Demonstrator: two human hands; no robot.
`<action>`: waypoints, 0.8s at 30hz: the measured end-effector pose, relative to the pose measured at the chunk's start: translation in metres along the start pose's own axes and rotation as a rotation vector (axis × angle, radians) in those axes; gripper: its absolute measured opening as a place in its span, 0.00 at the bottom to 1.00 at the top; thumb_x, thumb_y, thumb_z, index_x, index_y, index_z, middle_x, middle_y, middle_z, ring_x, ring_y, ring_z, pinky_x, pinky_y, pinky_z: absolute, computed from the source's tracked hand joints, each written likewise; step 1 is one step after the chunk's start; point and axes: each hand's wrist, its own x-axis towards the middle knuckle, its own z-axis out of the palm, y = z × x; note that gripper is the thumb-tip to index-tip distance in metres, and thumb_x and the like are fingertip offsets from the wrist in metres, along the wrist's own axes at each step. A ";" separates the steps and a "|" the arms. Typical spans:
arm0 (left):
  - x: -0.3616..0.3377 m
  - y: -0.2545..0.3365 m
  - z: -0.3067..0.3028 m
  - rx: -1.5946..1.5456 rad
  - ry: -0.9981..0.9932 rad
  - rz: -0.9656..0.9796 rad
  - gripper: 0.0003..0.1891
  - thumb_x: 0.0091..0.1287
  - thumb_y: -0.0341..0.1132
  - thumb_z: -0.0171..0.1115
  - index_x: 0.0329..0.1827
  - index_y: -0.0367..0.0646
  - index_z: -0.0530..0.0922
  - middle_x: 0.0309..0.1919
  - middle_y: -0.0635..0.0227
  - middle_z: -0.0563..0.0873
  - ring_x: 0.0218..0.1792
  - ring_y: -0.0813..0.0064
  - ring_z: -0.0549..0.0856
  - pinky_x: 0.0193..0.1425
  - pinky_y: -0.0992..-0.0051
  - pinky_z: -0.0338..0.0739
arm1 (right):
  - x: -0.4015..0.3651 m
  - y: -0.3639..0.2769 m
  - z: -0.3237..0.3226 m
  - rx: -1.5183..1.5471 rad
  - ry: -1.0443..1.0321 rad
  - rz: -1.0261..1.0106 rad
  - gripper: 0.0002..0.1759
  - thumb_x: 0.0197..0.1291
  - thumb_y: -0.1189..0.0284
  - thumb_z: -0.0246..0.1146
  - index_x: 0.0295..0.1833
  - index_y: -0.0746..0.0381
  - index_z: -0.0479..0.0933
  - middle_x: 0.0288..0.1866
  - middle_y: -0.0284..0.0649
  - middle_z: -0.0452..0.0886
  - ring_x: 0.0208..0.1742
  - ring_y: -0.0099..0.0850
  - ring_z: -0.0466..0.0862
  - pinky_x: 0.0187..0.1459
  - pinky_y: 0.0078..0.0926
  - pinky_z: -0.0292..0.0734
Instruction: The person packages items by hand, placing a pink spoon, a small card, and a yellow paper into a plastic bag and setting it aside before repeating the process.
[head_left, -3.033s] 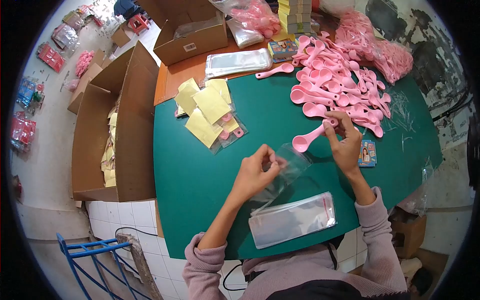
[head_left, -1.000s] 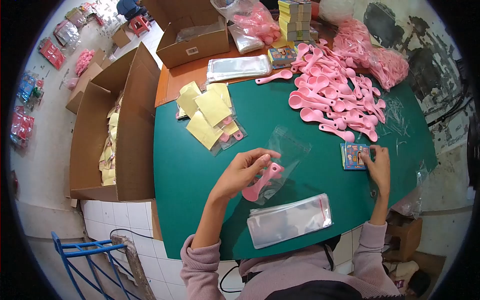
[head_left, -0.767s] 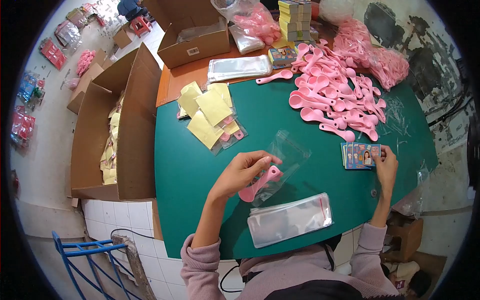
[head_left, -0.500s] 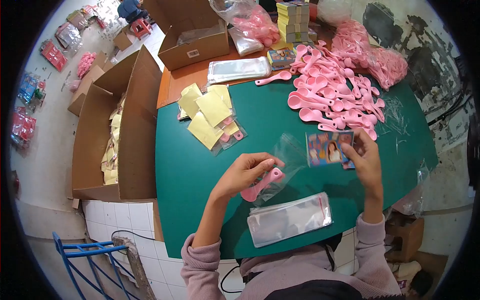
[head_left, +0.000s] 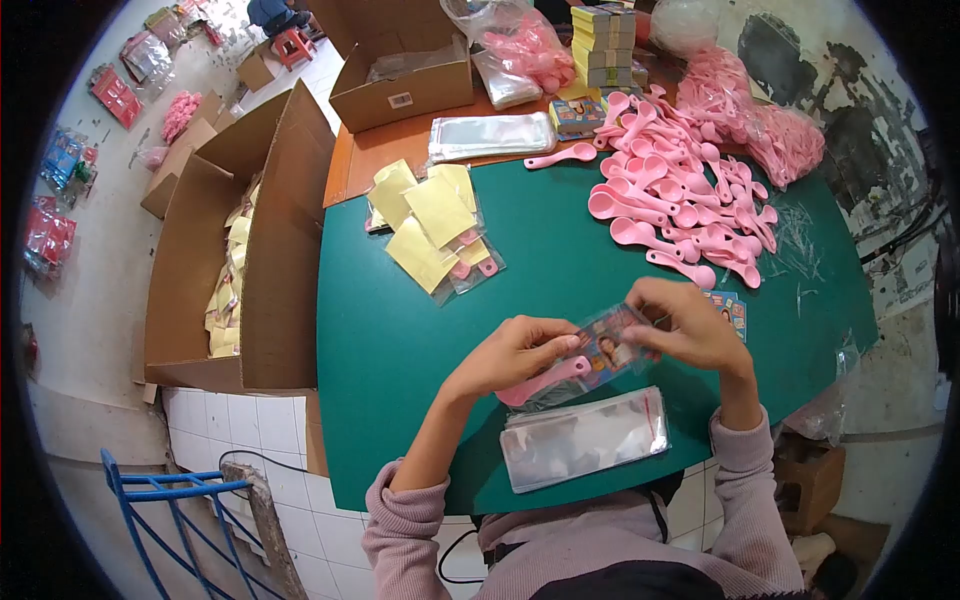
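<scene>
A clear plastic bag with a pink spoon inside is pinched in my left hand. My right hand grips a colourful printed card, which lies at the bag's mouth, at least partly within the plastic. Just below both hands is a stack of clear bags on the green table top. More printed cards show beside my right wrist. A heap of pink spoons lies beyond my right hand. Filled bags with yellow cards lie beyond my left hand.
A large open carton stands along the table's left side. At the back are a smaller carton, bundled card stacks, more clear bags and bagged pink spoons. A seated person is far off, upper left.
My right hand has moved left and brought the card to the bag's mouth. Other cards now show on the table beside it. The view has shifted slightly.
</scene>
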 end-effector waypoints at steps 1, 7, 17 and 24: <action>0.001 -0.002 0.002 0.011 -0.008 0.050 0.16 0.69 0.40 0.51 0.51 0.38 0.76 0.27 0.75 0.80 0.28 0.88 0.73 0.31 0.84 0.70 | 0.002 0.003 0.001 0.000 0.001 0.001 0.11 0.52 0.72 0.64 0.35 0.68 0.71 0.26 0.38 0.73 0.23 0.22 0.73 0.25 0.19 0.69; 0.000 0.004 0.011 0.100 0.091 0.075 0.26 0.65 0.40 0.56 0.64 0.41 0.63 0.34 0.62 0.85 0.33 0.84 0.78 0.36 0.80 0.73 | 0.026 0.032 0.022 -0.174 -0.116 -0.410 0.18 0.48 0.62 0.65 0.36 0.67 0.75 0.19 0.43 0.74 0.20 0.29 0.73 0.24 0.27 0.66; -0.025 0.000 -0.030 -0.183 -0.062 0.067 0.28 0.60 0.30 0.61 0.64 0.43 0.63 0.41 0.61 0.81 0.40 0.79 0.80 0.43 0.78 0.78 | 0.032 0.055 0.009 0.310 -0.016 0.032 0.07 0.44 0.78 0.68 0.28 0.66 0.77 0.25 0.32 0.78 0.25 0.17 0.73 0.27 0.15 0.67; -0.029 0.005 -0.034 -0.380 0.023 -0.037 0.27 0.61 0.30 0.61 0.64 0.43 0.63 0.44 0.61 0.79 0.43 0.77 0.80 0.46 0.78 0.79 | 0.026 0.037 0.002 0.533 -0.172 0.224 0.10 0.46 0.76 0.69 0.24 0.63 0.72 0.22 0.27 0.71 0.25 0.15 0.70 0.29 0.13 0.65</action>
